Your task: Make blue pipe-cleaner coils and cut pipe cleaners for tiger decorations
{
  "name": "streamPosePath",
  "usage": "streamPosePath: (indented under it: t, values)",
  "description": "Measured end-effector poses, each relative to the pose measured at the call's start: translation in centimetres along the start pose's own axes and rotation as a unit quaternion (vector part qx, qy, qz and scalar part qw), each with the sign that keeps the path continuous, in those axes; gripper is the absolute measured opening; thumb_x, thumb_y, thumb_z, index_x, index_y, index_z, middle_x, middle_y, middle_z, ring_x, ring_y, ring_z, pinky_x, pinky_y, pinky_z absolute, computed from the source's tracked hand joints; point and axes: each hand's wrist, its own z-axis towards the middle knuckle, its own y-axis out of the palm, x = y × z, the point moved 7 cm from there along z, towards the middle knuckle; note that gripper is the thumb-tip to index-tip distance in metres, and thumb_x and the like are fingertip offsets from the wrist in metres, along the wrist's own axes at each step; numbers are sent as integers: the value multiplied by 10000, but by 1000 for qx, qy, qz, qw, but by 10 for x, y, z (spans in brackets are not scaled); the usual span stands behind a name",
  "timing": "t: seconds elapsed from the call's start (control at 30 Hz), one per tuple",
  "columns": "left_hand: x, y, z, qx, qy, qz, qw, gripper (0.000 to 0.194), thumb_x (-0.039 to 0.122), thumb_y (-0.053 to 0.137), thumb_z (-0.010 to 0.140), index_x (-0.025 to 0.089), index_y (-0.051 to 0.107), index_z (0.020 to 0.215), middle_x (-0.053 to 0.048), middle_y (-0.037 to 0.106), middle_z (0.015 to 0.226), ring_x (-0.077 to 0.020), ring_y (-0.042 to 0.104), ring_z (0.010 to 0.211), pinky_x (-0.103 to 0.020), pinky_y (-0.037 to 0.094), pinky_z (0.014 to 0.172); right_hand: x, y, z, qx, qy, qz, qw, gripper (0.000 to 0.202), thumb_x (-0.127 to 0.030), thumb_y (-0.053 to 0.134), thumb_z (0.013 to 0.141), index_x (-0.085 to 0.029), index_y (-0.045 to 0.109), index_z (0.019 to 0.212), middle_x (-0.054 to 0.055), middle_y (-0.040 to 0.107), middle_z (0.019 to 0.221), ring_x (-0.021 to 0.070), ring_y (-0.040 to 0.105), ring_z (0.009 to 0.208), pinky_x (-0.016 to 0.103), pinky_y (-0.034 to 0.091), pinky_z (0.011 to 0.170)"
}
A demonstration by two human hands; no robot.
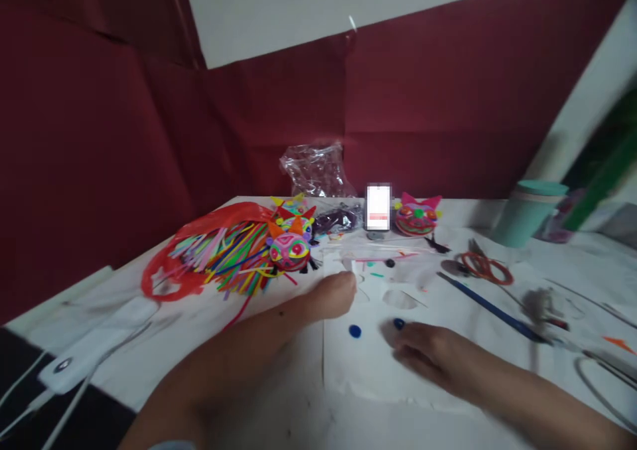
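Observation:
My left hand (pixel 338 295) is a closed fist over the white sheet (pixel 358 370). What it holds, if anything, is hidden, though something whitish shows just above its knuckles. A flat blue disc (pixel 355 331) lies on the sheet below that fist. To its right, my right hand (pixel 430 354) has curled fingers, with a small dark blue ring-like piece (pixel 399 323) at the tips. It looks pinched there, but the hand is slightly blurred. Small dark and green bits lie on the paper beyond both hands.
Decorated animal heads (pixel 290 252) and a pink one (pixel 419 215) stand at the back. Colourful pipe cleaners (pixel 223 251) lie left in red plastic. Orange-handled scissors (pixel 485 267), a blue tool (pixel 490 307) and a green cup (pixel 527 214) are right. A white power strip (pixel 94 347) sits left.

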Motion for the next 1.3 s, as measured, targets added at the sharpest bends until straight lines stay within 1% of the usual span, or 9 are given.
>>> streamPosePath:
  t: [0.1,0.23,0.33,0.47,0.6,0.8,1.0,1.17,1.3]
  values:
    - [-10,-12,-10,32,-20,22,999,115,115,419,818,186,510,825,-61,594,826,-168,539,744,-283,411,650,6,5,3,0,14,-28,1000,193,-262,410,874,-204,546,750,58,603,755,171,580,645,267,416,572]
    - [-28,-22,-38,53,0,38,998,136,174,516,789,190,515,653,-50,573,712,-202,536,771,-333,412,748,7,-1,3,11,36,-68,997,154,-241,424,856,-197,546,772,56,612,767,178,593,664,267,423,586]
    - [-47,-37,-58,97,0,44,994,188,98,401,818,174,567,773,-81,581,795,-222,521,815,-380,403,788,4,-5,4,4,31,-85,996,144,-237,428,856,-196,538,772,43,608,762,171,590,672,257,421,594]
    - [-75,-83,-78,286,-59,90,952,192,255,493,813,205,566,983,-95,555,1026,-267,468,1010,-423,355,910,2,-9,5,9,33,-90,995,126,-235,440,854,-195,527,773,31,602,746,156,576,656,241,407,586]
    - [-111,-106,-78,369,-140,64,916,332,364,544,765,199,541,1053,-106,514,1137,-290,435,1116,-419,320,984,1,-10,5,14,33,-91,995,129,-236,444,856,-190,530,771,32,601,743,150,569,659,232,400,591]
    - [-164,-89,-76,378,-253,-113,883,503,492,545,719,176,527,1109,-97,534,1108,-252,555,971,-381,449,858,6,-10,7,18,43,-58,997,140,-226,447,850,-178,536,752,37,600,740,140,560,663,222,395,599]
    - [-175,-79,-75,383,-270,-215,857,479,495,480,762,177,518,1119,-96,573,1104,-212,585,958,-326,494,781,11,-31,5,60,82,-29,994,218,-251,381,879,-171,519,732,48,580,695,134,509,587,231,373,548]
    - [-188,-82,-78,398,-294,-195,847,503,514,563,689,174,543,1060,-95,591,1038,-249,572,981,-380,470,830,20,-53,2,59,96,13,993,181,-251,410,870,-170,550,788,33,586,718,130,508,614,225,382,567]
    - [-193,-79,-83,420,-304,-180,836,509,533,562,673,165,543,1024,-96,573,1009,-252,564,964,-398,460,851,19,-57,28,59,87,45,993,113,-188,472,808,-165,582,793,24,589,703,123,512,597,217,381,544]
